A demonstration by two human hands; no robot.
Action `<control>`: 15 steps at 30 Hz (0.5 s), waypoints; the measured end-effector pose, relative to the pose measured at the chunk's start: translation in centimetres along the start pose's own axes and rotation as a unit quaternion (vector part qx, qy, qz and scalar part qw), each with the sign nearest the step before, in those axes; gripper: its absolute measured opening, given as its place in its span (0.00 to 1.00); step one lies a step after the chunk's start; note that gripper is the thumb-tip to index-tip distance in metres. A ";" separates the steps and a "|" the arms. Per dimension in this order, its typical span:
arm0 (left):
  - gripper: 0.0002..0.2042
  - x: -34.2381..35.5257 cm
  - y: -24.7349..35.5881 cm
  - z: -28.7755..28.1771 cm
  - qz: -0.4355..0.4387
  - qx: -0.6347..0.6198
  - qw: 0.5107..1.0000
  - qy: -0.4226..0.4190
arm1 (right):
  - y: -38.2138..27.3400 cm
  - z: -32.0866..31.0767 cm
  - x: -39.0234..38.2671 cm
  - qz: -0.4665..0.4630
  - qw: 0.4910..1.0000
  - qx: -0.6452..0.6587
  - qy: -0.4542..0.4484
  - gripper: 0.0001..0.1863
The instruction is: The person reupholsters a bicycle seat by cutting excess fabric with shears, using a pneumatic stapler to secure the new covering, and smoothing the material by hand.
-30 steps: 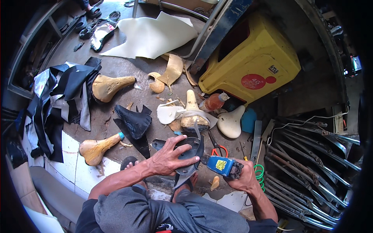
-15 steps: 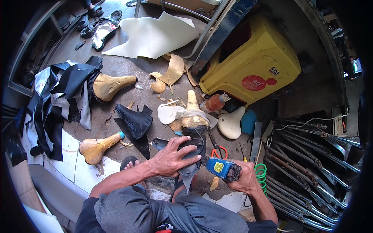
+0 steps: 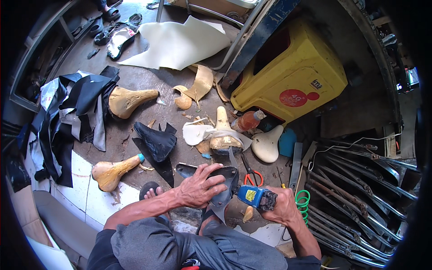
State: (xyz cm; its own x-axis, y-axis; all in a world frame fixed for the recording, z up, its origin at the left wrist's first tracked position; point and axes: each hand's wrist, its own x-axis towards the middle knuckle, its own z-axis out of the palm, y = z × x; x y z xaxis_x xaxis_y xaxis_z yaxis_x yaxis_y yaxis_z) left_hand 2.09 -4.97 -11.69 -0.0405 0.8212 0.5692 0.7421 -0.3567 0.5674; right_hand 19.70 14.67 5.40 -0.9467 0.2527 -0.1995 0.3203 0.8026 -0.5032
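Note:
Over my lap, my left hand (image 3: 198, 188) grips a dark bicycle saddle (image 3: 230, 176) turned underside up, its fingers spread across the hollow shell. A loose flap of cover material hangs from its lower edge. My right hand (image 3: 280, 207) is wrapped around a blue staple gun (image 3: 250, 195), whose nose meets the right rim of the saddle. The exact contact point is too small to make out. Just beyond, a cream foam-topped saddle (image 3: 222, 140) stands on the floor, with red-handled scissors (image 3: 253, 176) to its right.
A green coiled hose (image 3: 303, 201) lies by my right wrist, near stacked metal tubes (image 3: 360, 198). Saddles with worn padding (image 3: 112, 173), a black cover (image 3: 157, 141) and fabric scraps (image 3: 85, 99) lie leftward. Farther off are a bottle (image 3: 247, 120), yellow plastic stool (image 3: 292, 67) and white sheet (image 3: 180, 42).
The saddle has turned slightly in my left hand, and those fingers have shifted a little left. The staple gun stays at the saddle's right rim, moved only slightly.

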 end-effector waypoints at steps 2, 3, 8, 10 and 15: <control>0.36 -0.2 -0.4 0.2 -0.001 0.002 1.000 0.002 | 0.5 0.4 -0.2 -0.006 1.000 -0.016 -0.013 0.11; 0.37 -0.3 -0.5 0.2 -0.003 0.004 1.000 0.005 | 0.9 0.6 -0.6 -0.006 1.000 -0.016 -0.012 0.11; 0.45 0.0 -0.7 -0.3 -0.045 -0.030 0.998 0.028 | 3.4 2.7 -5.2 0.110 0.980 0.110 0.122 0.14; 0.50 0.0 -0.8 -0.6 -0.072 -0.033 0.996 0.038 | 3.4 3.8 -5.7 0.186 0.932 0.181 0.252 0.11; 0.45 0.7 -0.2 -2.0 -0.101 -0.013 0.993 0.066 | 7.8 11.3 -10.9 0.379 0.917 0.019 0.120 0.14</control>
State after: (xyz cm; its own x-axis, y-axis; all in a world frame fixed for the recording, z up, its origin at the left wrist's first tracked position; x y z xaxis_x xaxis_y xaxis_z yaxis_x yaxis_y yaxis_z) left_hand 0.53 -5.25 -10.21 -0.2754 0.8118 0.5149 0.6925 -0.2040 0.6920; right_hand 32.90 12.03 -5.82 -0.4306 0.8456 -0.3154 0.8858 0.3291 -0.3271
